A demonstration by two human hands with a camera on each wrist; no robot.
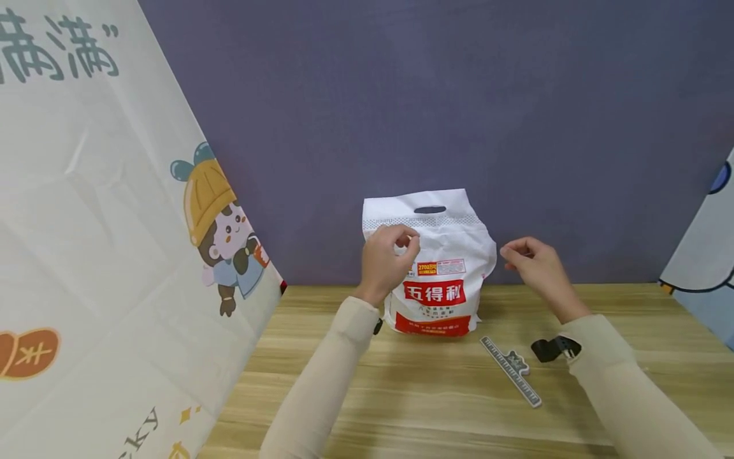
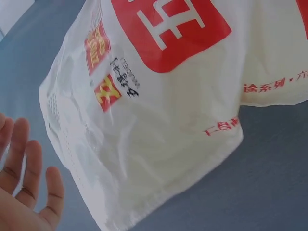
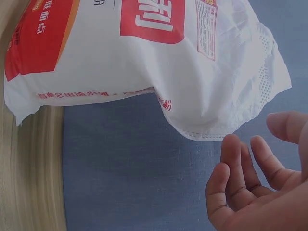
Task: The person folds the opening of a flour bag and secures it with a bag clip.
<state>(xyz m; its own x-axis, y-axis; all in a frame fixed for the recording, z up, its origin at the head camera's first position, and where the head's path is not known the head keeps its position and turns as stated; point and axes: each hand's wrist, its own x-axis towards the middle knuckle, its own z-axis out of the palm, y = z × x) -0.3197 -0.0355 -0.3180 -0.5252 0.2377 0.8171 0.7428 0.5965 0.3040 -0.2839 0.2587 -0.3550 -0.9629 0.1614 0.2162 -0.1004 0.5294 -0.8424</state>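
Note:
A white flour bag (image 1: 438, 245) with red printed panels stands upright on the table (image 1: 413, 395). Its flat top has an oval handle slot. Before the bag's upper left side is my left hand (image 1: 385, 261), overlapping it in the head view; the left wrist view shows relaxed fingers (image 2: 32, 168) apart from the plastic. My right hand (image 1: 539, 271) hovers off the bag's right side, its fingers (image 3: 233, 163) loosely bent and holding nothing. On the table in front lies a grey ruler-marked clip (image 1: 510, 371) with a decorated tab.
Right behind the bag rises a dark blue-grey backdrop (image 1: 459, 95). A white printed sheet (image 1: 103, 223) with a cartoon figure walls off the left side. Another printed panel (image 1: 702, 255) stands at the right edge. Black straps show at both wrists.

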